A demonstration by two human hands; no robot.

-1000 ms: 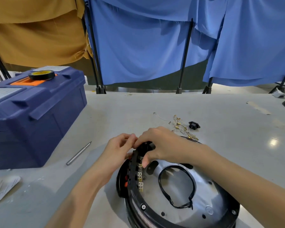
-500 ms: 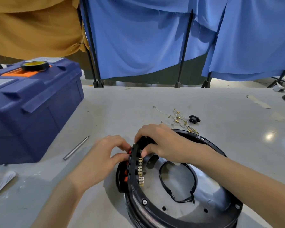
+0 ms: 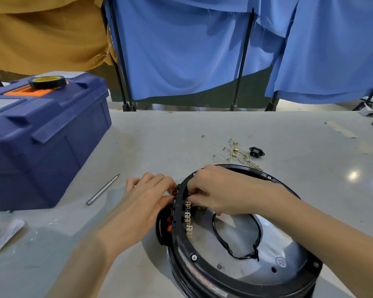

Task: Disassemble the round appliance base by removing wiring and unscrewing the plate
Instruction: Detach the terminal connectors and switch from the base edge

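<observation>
Checking yr hands: both are on the switch block [image 3: 177, 208] at the left edge of the round base [image 3: 178, 269]. L hand [image 3: 146, 196] comes in from outside the rim, fingers curled, thumb + fingertips pressed onto the block's outer face by the orange buttons [image 3: 169, 227]. R hand [image 3: 222, 190] reaches over the rim from inside, fingers curled, thumb + fingertips pinching at the block's inner face, top end of the brass terminal row [image 3: 188, 220]. Exact bit between the tips is hidden, so can't tell if it's a tab or the plastic.

Base sits on the grey table [image 3: 159, 143], near edge, right of centre in yr view, open side up. Metal plate [image 3: 289, 244] is in place inside the black ring. Hex screw [image 3: 193, 257] is seated in the ring, front-left. Black cable loop [image 3: 259, 233] lies on the plate.

Loose wires [image 3: 237, 152] w/ brass lugs lie on the table just behind the base, small black socket [image 3: 256, 152] just beside them on the right. Metal rod [image 3: 102, 189] lies left of yr L hand, apart from it. Blue toolbox [image 3: 41, 147] is far left, lid shut, tape roll [image 3: 47, 81] on top. Paper sheet [image 3: 2, 233] is at the near-left edge. Blue curtains [image 3: 181, 50] + mustard cloth [image 3: 41, 33] hang behind the table.
</observation>
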